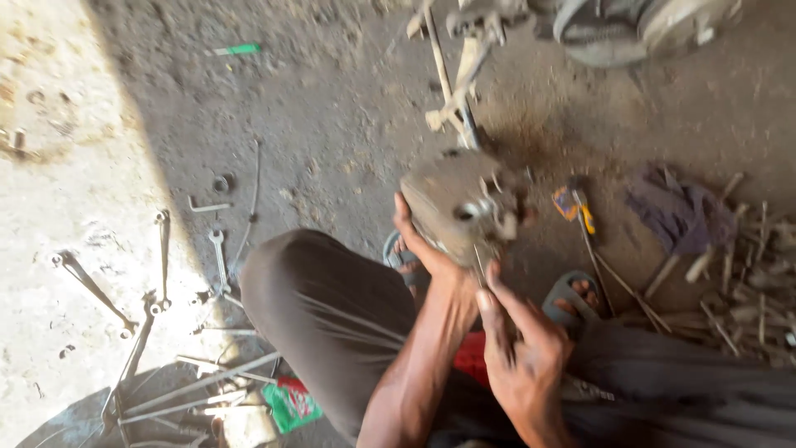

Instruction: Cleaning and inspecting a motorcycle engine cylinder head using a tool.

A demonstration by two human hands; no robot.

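Person squats on a dirt floor (332, 108), knees apart, working between the legs. Left hand (427, 253) is cupped under and around the near-left side of a dusty metal housing (460, 203), fingers wrapped, gripping it so it stays tilted with its bolted face toward the camera. Right hand (518, 340) is closed in a pinch on a thin rod-like tool (479, 264), tip up at the housing's lower edge; what the tip engages is too blurred to tell. Housing sits low over the floor, just ahead of the sandalled feet, near the floor's middle, likely propped there so both hands reach it without stretching. Behind it a pale metal linkage (452, 91) runs toward a wheel hub (655, 25) at the top edge. Spanners (217, 257) and long bars (199, 386) are spread on the floor's left side, within arm's reach. A screwdriver with an orange-yellow handle (576, 207) lies just right of the housing, a purple rag (680, 211) further right beside scattered sticks (746, 282). A green-handled tool (236, 50) lies well apart, upper left.
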